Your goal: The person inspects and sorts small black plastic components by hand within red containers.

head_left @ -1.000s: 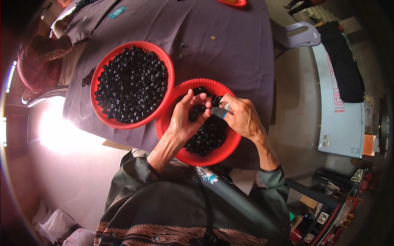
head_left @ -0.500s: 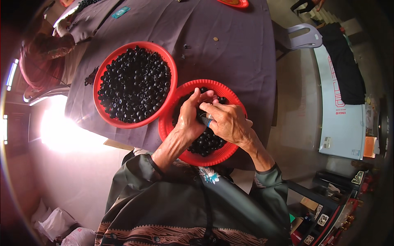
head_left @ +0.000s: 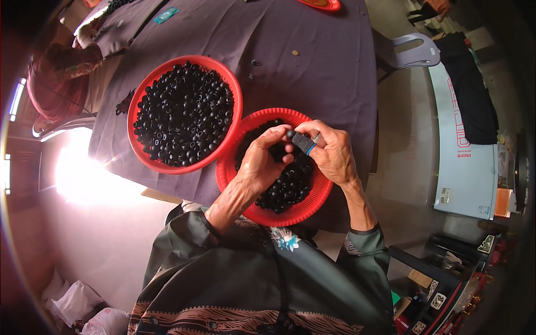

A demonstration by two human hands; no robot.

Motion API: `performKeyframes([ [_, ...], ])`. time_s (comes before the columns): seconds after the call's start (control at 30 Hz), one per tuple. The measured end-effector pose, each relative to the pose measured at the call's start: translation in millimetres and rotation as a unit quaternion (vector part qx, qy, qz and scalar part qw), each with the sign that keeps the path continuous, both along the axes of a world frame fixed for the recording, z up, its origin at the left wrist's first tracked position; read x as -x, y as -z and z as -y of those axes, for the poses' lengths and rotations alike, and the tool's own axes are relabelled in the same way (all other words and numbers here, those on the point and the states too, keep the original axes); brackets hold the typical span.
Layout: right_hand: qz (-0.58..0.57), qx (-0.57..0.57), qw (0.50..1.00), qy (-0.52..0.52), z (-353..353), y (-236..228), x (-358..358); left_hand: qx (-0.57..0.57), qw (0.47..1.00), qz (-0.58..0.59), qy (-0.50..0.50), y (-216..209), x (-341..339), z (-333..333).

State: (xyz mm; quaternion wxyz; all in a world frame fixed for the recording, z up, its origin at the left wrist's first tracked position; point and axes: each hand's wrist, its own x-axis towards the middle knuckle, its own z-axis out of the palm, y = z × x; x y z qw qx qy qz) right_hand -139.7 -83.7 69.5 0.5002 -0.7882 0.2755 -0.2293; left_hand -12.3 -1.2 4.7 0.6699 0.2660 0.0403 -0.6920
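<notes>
Both hands are above a red plastic basket (head_left: 310,214) holding many small, shiny black ball-shaped pieces (head_left: 290,187). At the fingertips between them is one small black round piece (head_left: 290,134). My left hand (head_left: 260,159) pinches it with thumb and finger, the other fingers curled. The right thumb wears a dark finger cover (head_left: 303,143) with a blue edge and presses against the piece from the other side. A ring shows on my right hand (head_left: 337,156), whose fingers are bent closed. A second red basin (head_left: 239,103), to the left, is heaped with black hollow pieces (head_left: 187,114).
A dark cloth covers the table (head_left: 312,72). On it lie a teal packet (head_left: 166,15), a small tan bit (head_left: 295,53) and a red plate (head_left: 326,4). A grey plastic chair (head_left: 416,50) stands at the right. Another person (head_left: 58,84) sits at the far left.
My right hand has drawn back to the right and turned, showing the covered thumb and the piece at the fingertips. My left fingers have closed from a more open pose.
</notes>
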Motion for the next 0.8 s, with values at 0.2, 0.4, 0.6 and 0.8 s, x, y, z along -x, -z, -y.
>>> performKeyframes([
  [0.2, -0.006, 0.275, 0.960, 0.050, -4, 17, -4, 0.053, 0.998, 0.039, -0.012, -10, 4, 0],
  [0.4, -0.007, 0.362, 0.932, 0.025, -6, 16, -1, 0.064, 0.995, 0.074, -0.007, -10, -2, -2],
  [0.6, -0.007, 0.361, 0.932, 0.026, -3, 17, 1, 0.046, 0.996, 0.080, -0.010, -24, -1, -2],
  [0.8, -0.014, 0.276, 0.961, 0.022, -2, 18, 4, 0.072, 0.994, 0.084, 0.004, -11, 0, -1],
])
